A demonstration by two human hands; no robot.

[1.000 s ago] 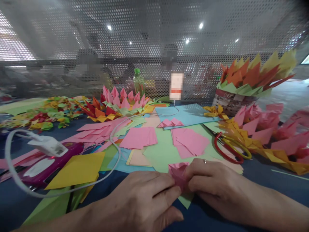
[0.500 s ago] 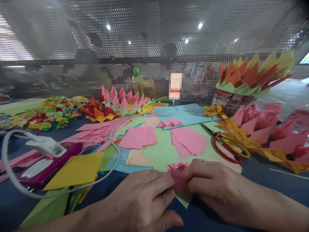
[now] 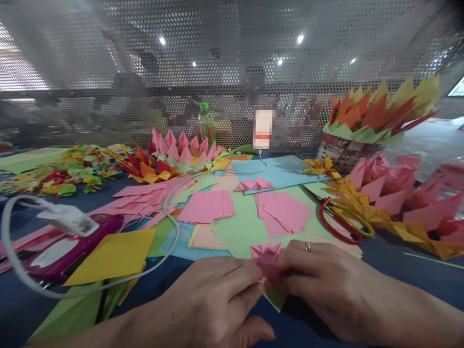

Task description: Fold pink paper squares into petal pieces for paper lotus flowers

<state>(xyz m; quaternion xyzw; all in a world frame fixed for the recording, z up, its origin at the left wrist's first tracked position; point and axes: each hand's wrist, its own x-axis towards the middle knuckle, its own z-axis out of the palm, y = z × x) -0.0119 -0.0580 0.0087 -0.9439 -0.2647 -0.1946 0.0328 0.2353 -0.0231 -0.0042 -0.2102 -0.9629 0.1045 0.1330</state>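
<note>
Between my hands is a small pink folded paper (image 3: 267, 256), its upper edge creased and turned over, lying over the corner of a light green sheet. My left hand (image 3: 213, 295) presses its curled fingertips on the paper's left side, with the thumb lower down and apart from it. My right hand (image 3: 322, 273), wearing a ring, pinches the right side; its thumb is mostly hidden. Just beyond lie two stacks of pink paper squares, one left (image 3: 207, 206) and one right (image 3: 284, 211). Several small pink folded pieces (image 3: 254, 183) sit behind them.
Red-and-yellow-handled scissors (image 3: 340, 220) lie at right, beside pink and gold folded paper (image 3: 387, 193). A white cable (image 3: 177, 232) loops across the left side from a charger (image 3: 68, 217) on a purple power strip (image 3: 114, 222). Behind stand a bottle (image 3: 206, 123) and a perforated metal screen (image 3: 232, 63).
My right fingers have shifted slightly on the pink paper, and my left fingertips have moved a little at its lower left edge. Both hands stay on it.
</note>
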